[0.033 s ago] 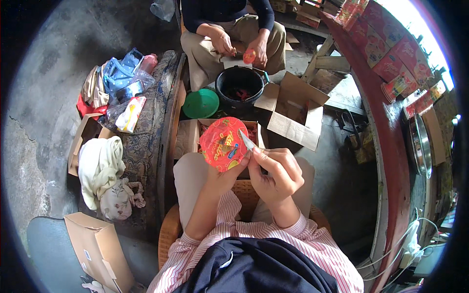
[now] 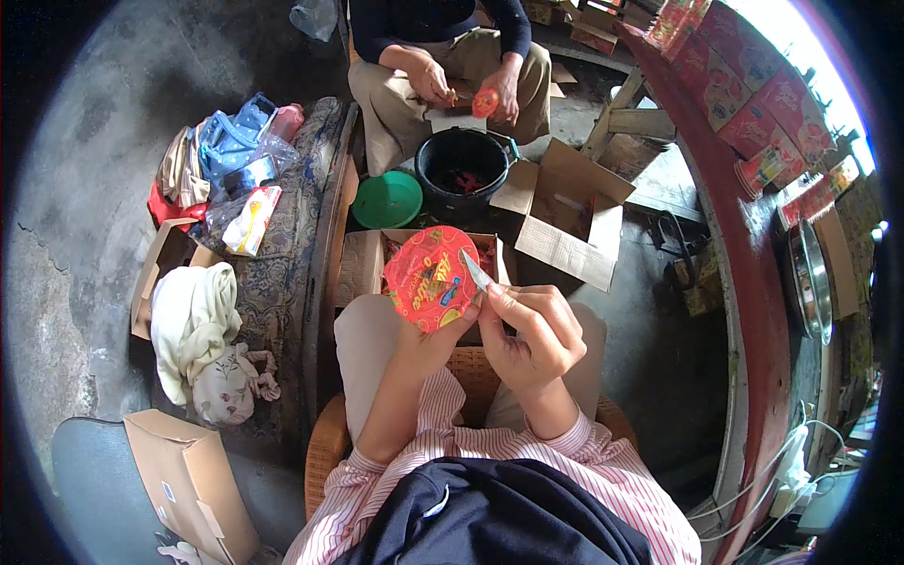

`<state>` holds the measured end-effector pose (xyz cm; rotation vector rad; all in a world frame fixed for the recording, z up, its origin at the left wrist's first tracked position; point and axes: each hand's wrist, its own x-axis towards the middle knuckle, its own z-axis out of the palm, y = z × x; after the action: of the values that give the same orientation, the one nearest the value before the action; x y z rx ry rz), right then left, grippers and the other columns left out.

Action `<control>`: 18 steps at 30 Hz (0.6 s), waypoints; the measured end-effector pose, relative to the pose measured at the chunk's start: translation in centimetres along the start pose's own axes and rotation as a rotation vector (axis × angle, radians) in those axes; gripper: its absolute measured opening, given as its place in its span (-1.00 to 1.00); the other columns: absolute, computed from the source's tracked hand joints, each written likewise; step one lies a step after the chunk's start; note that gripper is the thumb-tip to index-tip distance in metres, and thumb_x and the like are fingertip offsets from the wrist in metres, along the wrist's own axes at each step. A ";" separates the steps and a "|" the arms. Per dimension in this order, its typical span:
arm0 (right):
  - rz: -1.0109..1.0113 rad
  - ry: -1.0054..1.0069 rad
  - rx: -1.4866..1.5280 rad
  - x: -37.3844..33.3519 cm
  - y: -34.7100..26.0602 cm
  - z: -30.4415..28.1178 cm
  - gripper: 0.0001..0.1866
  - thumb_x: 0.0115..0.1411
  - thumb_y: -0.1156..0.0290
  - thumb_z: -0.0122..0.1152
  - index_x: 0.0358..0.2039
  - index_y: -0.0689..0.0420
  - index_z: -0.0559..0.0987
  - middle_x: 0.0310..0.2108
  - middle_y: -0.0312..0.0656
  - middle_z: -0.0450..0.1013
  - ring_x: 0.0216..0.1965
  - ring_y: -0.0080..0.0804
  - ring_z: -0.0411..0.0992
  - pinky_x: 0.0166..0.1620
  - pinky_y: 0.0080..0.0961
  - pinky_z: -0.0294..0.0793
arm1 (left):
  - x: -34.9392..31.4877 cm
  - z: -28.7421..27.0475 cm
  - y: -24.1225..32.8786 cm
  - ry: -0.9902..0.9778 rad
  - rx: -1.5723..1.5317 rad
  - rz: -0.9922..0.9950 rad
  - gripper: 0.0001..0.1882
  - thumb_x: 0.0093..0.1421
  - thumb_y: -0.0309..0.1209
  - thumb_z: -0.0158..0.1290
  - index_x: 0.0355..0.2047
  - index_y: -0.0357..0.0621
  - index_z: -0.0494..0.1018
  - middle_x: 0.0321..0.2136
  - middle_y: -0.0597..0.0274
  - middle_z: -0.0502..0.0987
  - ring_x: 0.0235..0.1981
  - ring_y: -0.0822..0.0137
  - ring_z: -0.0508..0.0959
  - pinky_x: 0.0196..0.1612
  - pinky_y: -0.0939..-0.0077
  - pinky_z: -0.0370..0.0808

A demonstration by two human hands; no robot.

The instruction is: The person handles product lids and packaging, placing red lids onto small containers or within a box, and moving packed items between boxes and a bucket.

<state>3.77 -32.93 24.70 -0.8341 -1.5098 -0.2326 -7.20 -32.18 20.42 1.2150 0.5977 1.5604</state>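
My left hand (image 2: 428, 344) grips a round red lid-like piece (image 2: 424, 282) printed with fruit pictures, its printed face turned up toward me. Whether a cup sits beneath it is hidden. Between the thumb and fingers of my right hand (image 2: 532, 334) is a small pointed silver blade (image 2: 478, 273), probably a knife, with its handle hidden in the grip. The blade's tip lies over the right edge of the red piece. Both hands are close together above my lap.
An open carton (image 2: 377, 273) with red pieces lies beyond my knees. Past it stand a green basin (image 2: 387, 200), a black bucket (image 2: 443, 202) and another open carton (image 2: 570, 240). A person (image 2: 443, 56) opposite holds a small red item. A cloth-covered bench (image 2: 278, 311) runs along my left.
The person opposite has shifted the red item slightly up and to the right. My own hands, the red piece and the blade look unmoved.
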 end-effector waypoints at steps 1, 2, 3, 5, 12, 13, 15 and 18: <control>-0.002 0.000 -0.006 0.0 0.0 0.0 -0.75 -0.32 0.68 0.31 -0.51 0.21 0.57 -0.68 -0.23 0.38 -0.65 -0.44 0.39 -0.58 -0.61 0.38 | 0.0 -0.2 -0.2 -0.010 0.021 -0.001 -0.65 0.04 -0.52 0.11 -0.12 -0.21 0.37 -0.20 0.23 0.47 -0.15 0.41 0.45 -0.09 0.48 0.40; 0.002 -0.001 -0.001 0.0 0.1 0.1 -0.76 -0.32 0.68 0.31 -0.51 0.22 0.57 -0.68 -0.23 0.38 -0.65 -0.44 0.39 -0.58 -0.61 0.39 | -0.1 -0.6 -0.5 -0.020 0.042 -0.001 -0.65 0.04 -0.52 0.11 -0.13 -0.21 0.37 -0.20 0.23 0.47 -0.15 0.41 0.45 -0.09 0.48 0.40; 0.007 -0.002 0.003 0.1 0.0 0.1 -0.76 -0.32 0.68 0.31 -0.52 0.22 0.56 -0.67 -0.22 0.39 -0.65 -0.43 0.39 -0.58 -0.61 0.39 | -0.1 -0.8 -0.6 -0.032 0.063 -0.002 -0.65 0.04 -0.51 0.11 -0.13 -0.21 0.38 -0.20 0.23 0.47 -0.15 0.40 0.45 -0.10 0.48 0.40; 0.013 -0.003 0.009 0.2 0.0 0.1 -0.76 -0.32 0.68 0.31 -0.53 0.23 0.56 -0.67 -0.21 0.39 -0.64 -0.43 0.40 -0.58 -0.62 0.39 | -0.2 -0.8 -0.5 -0.030 0.049 -0.019 -0.65 0.04 -0.51 0.11 -0.13 -0.22 0.38 -0.20 0.23 0.47 -0.15 0.40 0.45 -0.10 0.48 0.39; 0.034 0.009 -0.022 0.3 -0.3 0.4 -0.78 -0.30 0.71 0.31 -0.53 0.23 0.56 -0.64 -0.17 0.44 -0.62 -0.43 0.43 -0.55 -0.64 0.42 | -0.3 -1.5 -0.7 -0.062 0.115 -0.004 -0.65 0.03 -0.52 0.12 -0.13 -0.22 0.38 -0.19 0.22 0.47 -0.15 0.39 0.45 -0.09 0.49 0.38; 0.045 0.008 -0.027 0.3 -0.3 0.5 -0.78 -0.29 0.72 0.31 -0.54 0.23 0.56 -0.64 -0.15 0.45 -0.62 -0.43 0.44 -0.54 -0.65 0.43 | -0.3 -1.6 -0.6 -0.069 0.122 -0.006 -0.65 0.02 -0.52 0.12 -0.13 -0.23 0.38 -0.18 0.21 0.47 -0.14 0.39 0.45 -0.08 0.49 0.38; 0.053 0.024 -0.027 0.4 -0.4 0.6 -0.78 -0.29 0.73 0.29 -0.53 0.23 0.56 -0.64 -0.15 0.45 -0.63 -0.44 0.43 -0.55 -0.66 0.42 | -0.3 -1.8 -0.4 -0.081 0.136 -0.010 -0.64 0.02 -0.53 0.12 -0.13 -0.24 0.38 -0.18 0.20 0.46 -0.14 0.38 0.45 -0.08 0.48 0.38; 0.078 0.026 -0.042 0.6 -0.3 0.8 -0.77 -0.28 0.73 0.27 -0.50 0.24 0.57 -0.66 -0.15 0.43 -0.65 -0.45 0.42 -0.57 -0.67 0.38 | -0.4 -2.0 -0.6 -0.116 0.159 0.014 -0.60 0.01 -0.52 0.13 -0.10 -0.25 0.36 -0.17 0.19 0.45 -0.14 0.37 0.45 -0.08 0.47 0.38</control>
<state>3.02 -32.48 25.27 -0.9181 -1.4497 -0.2168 -8.81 -31.91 19.04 1.4220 0.6483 1.4645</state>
